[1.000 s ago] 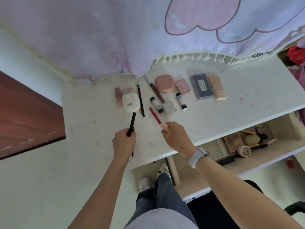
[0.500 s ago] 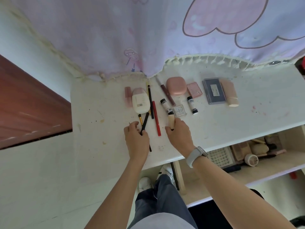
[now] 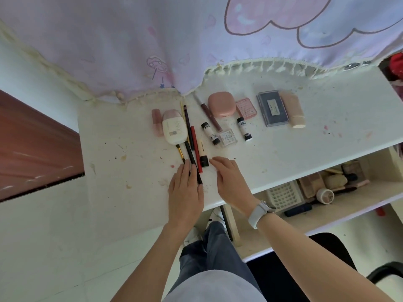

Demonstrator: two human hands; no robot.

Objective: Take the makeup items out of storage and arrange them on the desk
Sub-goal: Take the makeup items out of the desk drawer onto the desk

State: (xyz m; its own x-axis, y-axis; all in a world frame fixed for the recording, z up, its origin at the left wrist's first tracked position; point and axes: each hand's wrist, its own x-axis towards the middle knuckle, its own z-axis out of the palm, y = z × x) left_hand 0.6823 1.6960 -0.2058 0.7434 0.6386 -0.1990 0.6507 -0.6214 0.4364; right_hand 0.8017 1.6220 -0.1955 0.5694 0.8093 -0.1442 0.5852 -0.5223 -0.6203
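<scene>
My left hand lies flat, fingers straight on the thin black brush handle | my right hand relaxed, holding nothing, beside the cream tube with black cap | smooth round sticks on the scuffed white desk, likely to roll if nudged

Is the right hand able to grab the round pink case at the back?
Probably yes. The right hand is open and holds nothing, and only low tubes lie between it and the pink case, which sits uncovered.
</scene>
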